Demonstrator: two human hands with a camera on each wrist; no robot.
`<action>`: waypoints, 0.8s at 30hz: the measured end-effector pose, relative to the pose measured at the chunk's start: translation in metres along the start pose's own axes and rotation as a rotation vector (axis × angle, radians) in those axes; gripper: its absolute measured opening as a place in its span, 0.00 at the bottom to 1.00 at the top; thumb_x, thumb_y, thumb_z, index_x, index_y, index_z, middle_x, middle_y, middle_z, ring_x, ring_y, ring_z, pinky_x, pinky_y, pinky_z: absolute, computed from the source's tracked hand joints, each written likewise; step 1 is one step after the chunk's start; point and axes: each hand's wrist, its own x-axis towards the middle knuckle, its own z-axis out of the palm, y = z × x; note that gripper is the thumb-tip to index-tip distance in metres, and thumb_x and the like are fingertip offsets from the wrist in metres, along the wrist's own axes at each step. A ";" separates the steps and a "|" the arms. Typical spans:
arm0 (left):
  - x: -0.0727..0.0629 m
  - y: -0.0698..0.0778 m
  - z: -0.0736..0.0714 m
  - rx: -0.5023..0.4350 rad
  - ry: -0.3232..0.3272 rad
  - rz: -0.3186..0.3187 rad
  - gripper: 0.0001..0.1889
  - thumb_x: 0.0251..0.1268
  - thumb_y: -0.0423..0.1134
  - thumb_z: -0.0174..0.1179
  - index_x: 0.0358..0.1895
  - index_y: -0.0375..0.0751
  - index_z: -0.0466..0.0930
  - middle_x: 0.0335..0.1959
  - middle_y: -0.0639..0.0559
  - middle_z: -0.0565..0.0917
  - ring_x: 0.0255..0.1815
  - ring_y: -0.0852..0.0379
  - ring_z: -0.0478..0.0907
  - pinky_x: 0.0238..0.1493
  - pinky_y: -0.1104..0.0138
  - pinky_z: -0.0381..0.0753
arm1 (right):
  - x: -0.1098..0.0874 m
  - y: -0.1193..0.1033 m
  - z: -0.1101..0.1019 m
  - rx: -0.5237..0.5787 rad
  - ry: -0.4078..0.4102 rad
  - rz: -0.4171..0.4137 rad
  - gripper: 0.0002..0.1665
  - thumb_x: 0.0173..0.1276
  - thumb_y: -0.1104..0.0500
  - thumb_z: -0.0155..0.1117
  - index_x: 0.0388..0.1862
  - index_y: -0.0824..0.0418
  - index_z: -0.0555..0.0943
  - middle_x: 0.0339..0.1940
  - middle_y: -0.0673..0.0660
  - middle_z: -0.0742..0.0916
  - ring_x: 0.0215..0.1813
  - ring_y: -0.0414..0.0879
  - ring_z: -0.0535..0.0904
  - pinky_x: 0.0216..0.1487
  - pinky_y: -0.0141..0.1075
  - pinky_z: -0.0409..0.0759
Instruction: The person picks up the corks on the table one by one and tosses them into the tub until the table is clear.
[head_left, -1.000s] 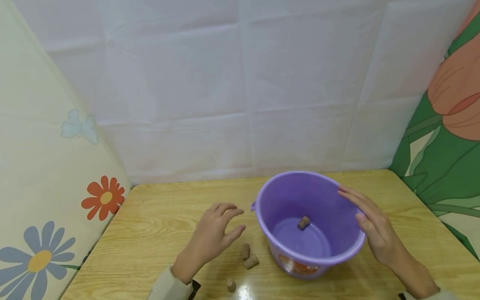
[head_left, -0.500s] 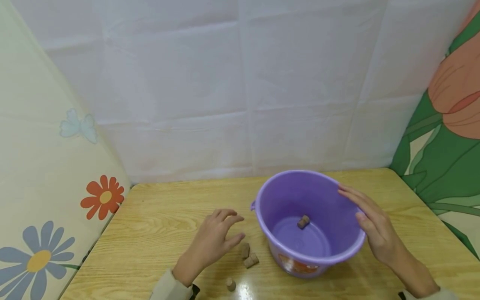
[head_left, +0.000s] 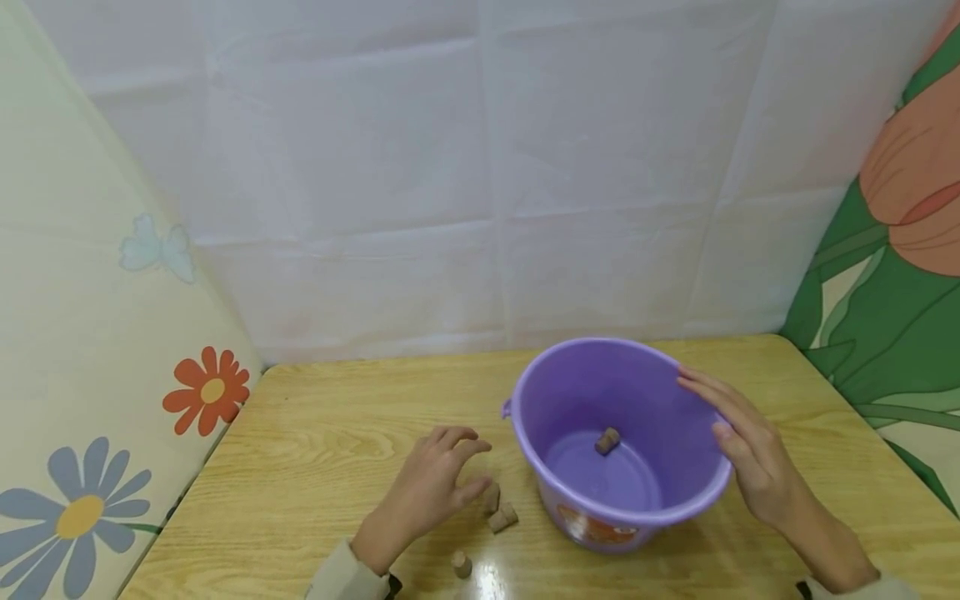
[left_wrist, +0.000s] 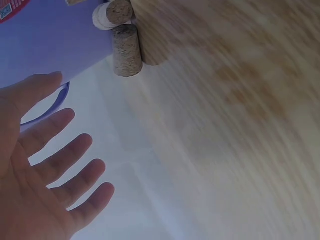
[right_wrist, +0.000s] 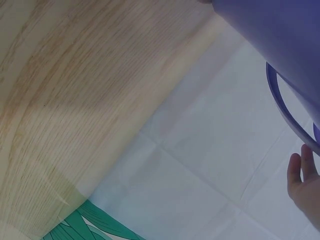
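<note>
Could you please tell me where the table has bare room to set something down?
The tabletop looks bare from the left hand out to the red flower print, and right of the right hand. It is crowded between the left hand and the purple bucket, where loose corks lie.

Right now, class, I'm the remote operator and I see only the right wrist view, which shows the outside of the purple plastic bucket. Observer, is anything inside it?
Observer: Yes. In the head view, a brown cylindrical cork lies on the floor inside the purple plastic bucket.
Operator: Is the person's left hand holding anything?
Observer: No. The left wrist view shows the left hand with its fingers spread and its palm bare.
Operator: Is there any marking on the bucket that I can't see?
Observer: Yes. The head view shows an orange-and-white printed label low on its outer wall, on the side facing that camera.
</note>
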 end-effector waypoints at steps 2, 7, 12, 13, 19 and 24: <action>0.000 0.000 0.001 -0.001 -0.024 -0.007 0.20 0.58 0.48 0.70 0.53 0.45 0.83 0.54 0.47 0.83 0.57 0.47 0.78 0.56 0.51 0.80 | 0.000 0.000 0.000 -0.001 -0.003 0.005 0.28 0.68 0.73 0.38 0.65 0.73 0.74 0.71 0.63 0.75 0.76 0.43 0.66 0.74 0.24 0.61; -0.001 0.000 0.004 -0.006 -0.072 -0.020 0.21 0.60 0.48 0.69 0.54 0.46 0.83 0.55 0.46 0.83 0.58 0.47 0.77 0.57 0.50 0.80 | 0.001 -0.001 0.000 -0.002 -0.008 0.011 0.28 0.68 0.73 0.38 0.65 0.73 0.73 0.71 0.63 0.75 0.76 0.42 0.66 0.74 0.23 0.61; -0.002 0.000 0.007 -0.001 -0.089 -0.013 0.19 0.59 0.48 0.69 0.53 0.47 0.84 0.55 0.47 0.83 0.58 0.47 0.78 0.56 0.50 0.80 | 0.001 -0.001 0.000 0.000 -0.009 0.011 0.28 0.68 0.73 0.38 0.65 0.73 0.73 0.71 0.63 0.75 0.76 0.41 0.66 0.74 0.23 0.61; -0.003 0.000 0.008 0.001 -0.088 -0.011 0.18 0.59 0.48 0.69 0.52 0.48 0.84 0.55 0.47 0.83 0.58 0.47 0.78 0.55 0.50 0.80 | 0.001 -0.001 0.000 0.001 -0.009 0.010 0.28 0.68 0.73 0.38 0.65 0.73 0.73 0.71 0.63 0.75 0.76 0.41 0.66 0.74 0.23 0.61; -0.006 0.000 0.014 0.001 -0.093 -0.006 0.15 0.59 0.47 0.68 0.48 0.49 0.86 0.53 0.49 0.84 0.56 0.49 0.78 0.53 0.53 0.81 | 0.000 -0.001 0.000 -0.003 -0.010 0.013 0.28 0.68 0.73 0.38 0.65 0.73 0.73 0.71 0.63 0.75 0.76 0.41 0.66 0.74 0.23 0.61; -0.008 0.000 0.018 0.010 -0.118 -0.015 0.15 0.56 0.45 0.69 0.47 0.49 0.86 0.53 0.49 0.84 0.55 0.49 0.78 0.53 0.52 0.82 | 0.000 -0.001 -0.001 -0.008 -0.010 0.011 0.28 0.68 0.73 0.38 0.65 0.72 0.73 0.71 0.63 0.75 0.76 0.41 0.66 0.74 0.23 0.61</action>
